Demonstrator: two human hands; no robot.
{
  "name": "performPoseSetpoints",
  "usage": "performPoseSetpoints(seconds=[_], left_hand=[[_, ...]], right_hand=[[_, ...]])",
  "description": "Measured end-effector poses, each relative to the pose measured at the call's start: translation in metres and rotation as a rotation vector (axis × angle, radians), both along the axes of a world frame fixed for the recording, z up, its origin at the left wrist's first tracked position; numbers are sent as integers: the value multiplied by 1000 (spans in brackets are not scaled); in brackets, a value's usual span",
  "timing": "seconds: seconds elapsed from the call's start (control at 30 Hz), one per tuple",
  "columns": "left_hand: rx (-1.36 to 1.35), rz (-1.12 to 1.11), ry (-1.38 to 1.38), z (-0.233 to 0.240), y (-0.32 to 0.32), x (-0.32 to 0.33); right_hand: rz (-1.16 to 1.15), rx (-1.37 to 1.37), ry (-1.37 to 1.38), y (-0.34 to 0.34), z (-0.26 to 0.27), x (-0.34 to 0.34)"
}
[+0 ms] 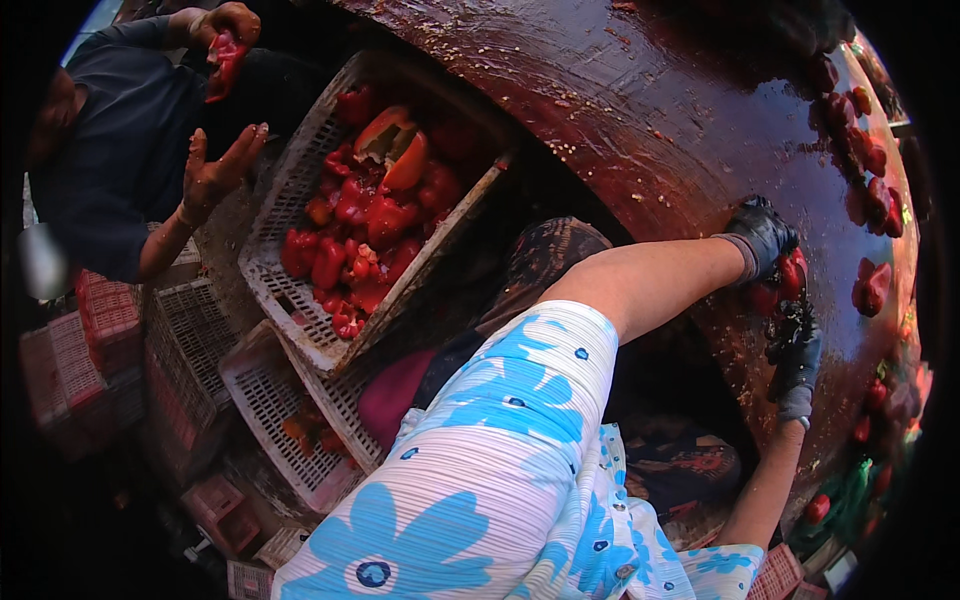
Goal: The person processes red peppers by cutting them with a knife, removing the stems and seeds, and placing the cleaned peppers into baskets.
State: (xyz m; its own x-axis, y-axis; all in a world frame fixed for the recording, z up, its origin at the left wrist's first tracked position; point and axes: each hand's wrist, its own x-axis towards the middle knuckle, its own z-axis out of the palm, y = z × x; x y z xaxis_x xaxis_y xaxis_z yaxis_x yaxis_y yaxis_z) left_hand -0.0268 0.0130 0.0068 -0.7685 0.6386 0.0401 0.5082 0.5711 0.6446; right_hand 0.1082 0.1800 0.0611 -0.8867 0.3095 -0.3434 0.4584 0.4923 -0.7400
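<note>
My left hand, in a dark glove, comes in from above and grips a red bell pepper over the wet table. My right hand, gloved as well, reaches up from below to the near end of that pepper. Its fingers are dark and bunched, so I cannot tell whether they hold the pepper or a small tool. A dark red piece lies beside the pepper, partly in shadow. Pale seeds are scattered on the tabletop.
More red peppers lie along the table's far side. A dirty white plastic crate holds opened red peppers. Past it, another person's hand is spread, the other holding a pepper piece. Stacked crates stand at left.
</note>
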Motion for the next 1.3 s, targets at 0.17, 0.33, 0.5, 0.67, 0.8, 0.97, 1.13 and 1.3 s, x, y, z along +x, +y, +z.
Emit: performPoseSetpoints(seconds=[0.17,0.33,0.5,0.67,0.8,0.97,1.13,1.3], left_hand=[[92,-28,52,6,8,8],[330,43,237,-23,-12,-5],[399,-126,61,-9,-11,-12],[326,-229,32,-2,-5,-6],[15,-269,157,32,4,4],[-75,-131,265,42,6,52],[-4,-105,328,25,0,87],[268,-105,246,16,0,88]], right_hand=[[76,100,14,7,-11,62],[216,267,129,5,-18,92],[-231,-73,127,-20,42,52],[48,293,378,-7,14,-1],[102,181,203,2,-14,-15],[104,40,242,6,-27,-6],[44,-219,78,-7,-12,5],[94,-211,100,6,-11,22]])
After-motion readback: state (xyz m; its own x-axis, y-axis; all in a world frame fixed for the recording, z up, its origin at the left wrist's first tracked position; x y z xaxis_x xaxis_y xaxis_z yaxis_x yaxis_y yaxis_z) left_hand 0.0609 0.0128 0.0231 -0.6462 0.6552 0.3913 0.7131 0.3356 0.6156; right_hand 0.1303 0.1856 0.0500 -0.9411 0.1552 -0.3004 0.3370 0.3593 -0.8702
